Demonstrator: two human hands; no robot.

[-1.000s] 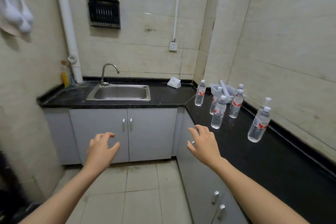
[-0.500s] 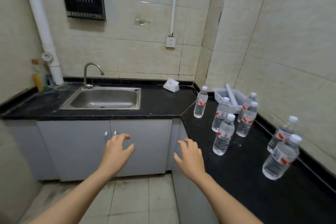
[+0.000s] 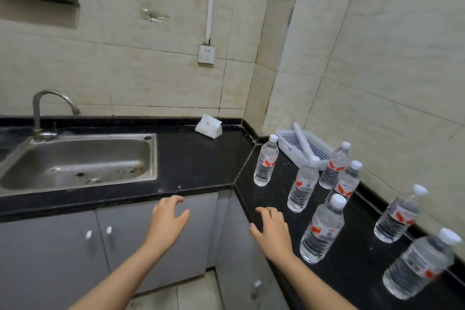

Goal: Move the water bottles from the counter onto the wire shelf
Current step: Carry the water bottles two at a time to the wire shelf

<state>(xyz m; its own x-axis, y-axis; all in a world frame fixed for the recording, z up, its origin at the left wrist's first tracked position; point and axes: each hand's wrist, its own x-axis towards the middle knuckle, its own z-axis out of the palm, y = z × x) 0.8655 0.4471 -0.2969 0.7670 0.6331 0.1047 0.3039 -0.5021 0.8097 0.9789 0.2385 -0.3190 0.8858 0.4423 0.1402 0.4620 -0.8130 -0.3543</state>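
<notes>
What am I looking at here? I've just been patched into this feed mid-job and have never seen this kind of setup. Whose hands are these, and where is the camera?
There is no machine here. One wide-angle camera is worn on a person's head, looking forward and down, so the bare arms coming in from the bottom are the wearer's own. The left hand and right hand are both open and hold nothing; the right one hovers at the edge of the black counter.

Seven water bottles stand on the counter's right arm; the nearest to the right hand is this water bottle. Behind them sits a white basket, with a small white packet near the corner. The sink is on the left. No wire shelf is in view.
</notes>
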